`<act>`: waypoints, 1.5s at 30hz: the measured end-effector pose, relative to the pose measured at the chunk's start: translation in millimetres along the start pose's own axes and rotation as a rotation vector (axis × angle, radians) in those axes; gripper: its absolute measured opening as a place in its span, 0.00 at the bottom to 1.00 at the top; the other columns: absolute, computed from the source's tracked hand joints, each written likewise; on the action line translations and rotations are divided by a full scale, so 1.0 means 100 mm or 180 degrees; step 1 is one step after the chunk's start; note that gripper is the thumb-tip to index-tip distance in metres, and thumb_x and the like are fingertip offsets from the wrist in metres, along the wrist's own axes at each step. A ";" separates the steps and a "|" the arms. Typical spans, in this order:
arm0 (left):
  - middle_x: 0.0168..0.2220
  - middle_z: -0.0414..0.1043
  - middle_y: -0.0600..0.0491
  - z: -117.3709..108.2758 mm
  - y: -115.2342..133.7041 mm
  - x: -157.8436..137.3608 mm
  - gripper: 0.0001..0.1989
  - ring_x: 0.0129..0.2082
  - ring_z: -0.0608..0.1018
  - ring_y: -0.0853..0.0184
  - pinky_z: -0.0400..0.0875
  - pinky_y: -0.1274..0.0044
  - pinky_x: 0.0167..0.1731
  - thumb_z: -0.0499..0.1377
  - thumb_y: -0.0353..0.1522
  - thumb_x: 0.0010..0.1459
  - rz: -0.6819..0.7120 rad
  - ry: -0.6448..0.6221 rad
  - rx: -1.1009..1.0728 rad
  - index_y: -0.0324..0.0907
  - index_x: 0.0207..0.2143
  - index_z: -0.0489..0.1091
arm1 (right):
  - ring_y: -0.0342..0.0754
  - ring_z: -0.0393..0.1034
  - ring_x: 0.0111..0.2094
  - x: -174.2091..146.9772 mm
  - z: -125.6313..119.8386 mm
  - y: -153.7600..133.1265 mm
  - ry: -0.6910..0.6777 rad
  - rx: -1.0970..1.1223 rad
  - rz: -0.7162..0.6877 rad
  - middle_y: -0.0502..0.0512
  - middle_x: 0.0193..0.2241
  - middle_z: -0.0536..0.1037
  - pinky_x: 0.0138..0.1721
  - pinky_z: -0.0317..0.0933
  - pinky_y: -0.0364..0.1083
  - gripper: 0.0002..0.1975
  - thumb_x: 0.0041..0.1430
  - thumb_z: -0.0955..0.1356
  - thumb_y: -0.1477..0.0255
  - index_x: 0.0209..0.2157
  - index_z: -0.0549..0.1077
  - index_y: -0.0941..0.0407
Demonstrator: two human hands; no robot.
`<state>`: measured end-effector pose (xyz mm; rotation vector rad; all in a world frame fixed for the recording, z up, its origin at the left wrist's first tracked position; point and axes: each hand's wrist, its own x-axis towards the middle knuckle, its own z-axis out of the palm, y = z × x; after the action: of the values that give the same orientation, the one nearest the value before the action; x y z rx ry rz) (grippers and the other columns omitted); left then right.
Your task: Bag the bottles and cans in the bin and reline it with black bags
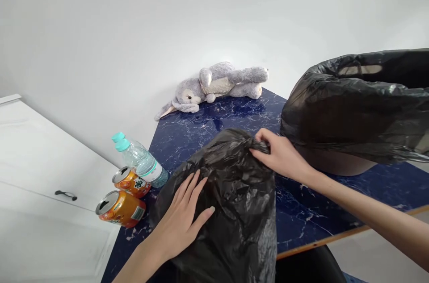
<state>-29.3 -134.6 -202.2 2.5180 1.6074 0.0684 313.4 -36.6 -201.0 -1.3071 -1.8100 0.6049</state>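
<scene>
A crumpled black plastic garbage bag [234, 211] lies over the front of the blue marbled table [187, 140] and hangs past its near edge. My left hand [184, 216] rests flat on the bag's left part, fingers stretched out and thumb apart. At the bag's upper right corner, my right hand [276, 153] pinches a gathered bunch of the plastic between thumb and fingers. To the right stands a bin [342, 162] lined with another black bag [355, 113], its rim folded over the outside.
Two orange drink cans [125, 209] and clear bottles with turquoise caps [147, 162] stand at the table's left edge. A grey plush rabbit [214, 82] lies on its side against the wall. Below left is a white cabinet [43, 176]; a black chair [308, 265] is under the front edge.
</scene>
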 end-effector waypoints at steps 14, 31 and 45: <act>0.78 0.58 0.46 -0.12 0.41 0.38 0.26 0.80 0.56 0.54 0.59 0.53 0.76 0.47 0.46 0.80 0.0158 0.0589 -0.0096 0.45 0.72 0.61 | 0.63 0.72 0.63 -0.47 -0.31 -0.43 0.0413 -0.1677 -0.1581 0.67 0.62 0.77 0.61 0.69 0.61 0.23 0.82 0.59 0.59 0.63 0.72 0.59; 0.77 0.59 0.42 0.13 -0.10 0.39 0.32 0.78 0.59 0.46 0.55 0.46 0.75 0.45 0.48 0.79 -0.0485 0.0327 0.0200 0.42 0.75 0.61 | 0.63 0.46 0.79 -0.29 0.50 0.52 -0.0919 -0.1636 -0.0780 0.58 0.78 0.56 0.78 0.36 0.67 0.38 0.78 0.52 0.45 0.77 0.60 0.52; 0.79 0.52 0.40 0.32 0.95 0.56 0.36 0.78 0.57 0.41 0.62 0.43 0.72 0.47 0.51 0.78 0.0334 0.0172 0.0171 0.42 0.78 0.55 | 0.67 0.43 0.79 -0.04 0.82 0.39 -0.0648 -0.2010 -0.0116 0.65 0.78 0.54 0.76 0.37 0.72 0.37 0.79 0.53 0.51 0.77 0.60 0.56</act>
<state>84.0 -126.2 -221.8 2.6624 1.5149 0.1074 268.0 -20.1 -277.8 -1.6553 -2.2972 0.1399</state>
